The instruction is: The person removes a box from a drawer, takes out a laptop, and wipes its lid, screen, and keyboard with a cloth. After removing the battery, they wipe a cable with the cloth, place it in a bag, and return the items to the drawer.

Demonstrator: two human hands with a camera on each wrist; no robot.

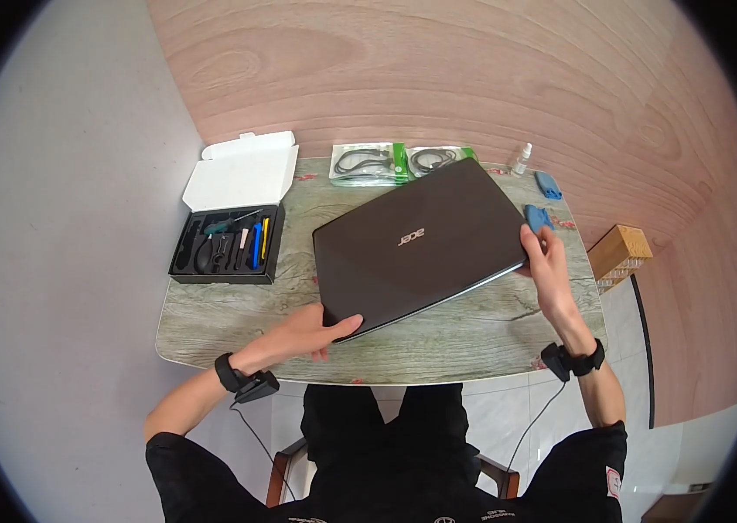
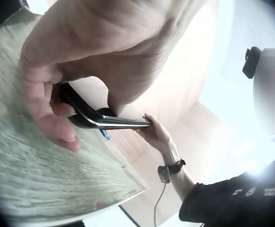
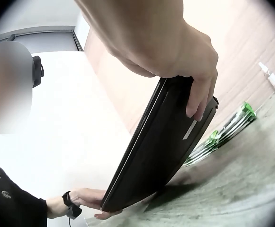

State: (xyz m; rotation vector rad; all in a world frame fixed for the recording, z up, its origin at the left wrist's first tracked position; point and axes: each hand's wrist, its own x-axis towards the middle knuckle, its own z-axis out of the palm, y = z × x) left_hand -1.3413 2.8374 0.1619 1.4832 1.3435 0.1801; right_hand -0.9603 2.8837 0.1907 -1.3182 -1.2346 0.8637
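Observation:
A closed dark laptop (image 1: 412, 270) with an acer logo on its lid is held over the table, lying at a slant in the head view. My left hand (image 1: 307, 333) grips its near left corner, thumb on the lid and fingers underneath. At the right corner, my right hand (image 1: 550, 272) holds the edge with the thumb on top. In the right wrist view the dark underside (image 3: 144, 151) shows, raised from the tabletop on the right hand's side, and fingers of that hand curl beneath it. The left wrist view shows the laptop's thin edge (image 2: 123, 124) between thumb and fingers.
An open black box (image 1: 227, 277) of small tools with a white lid (image 1: 242, 174) stands on the left of the table (image 1: 211, 327). Packaged cables (image 1: 368, 164), a small spray bottle (image 1: 521, 159) and blue objects (image 1: 548, 185) lie along the back. A wooden box (image 1: 620, 254) stands off to the right.

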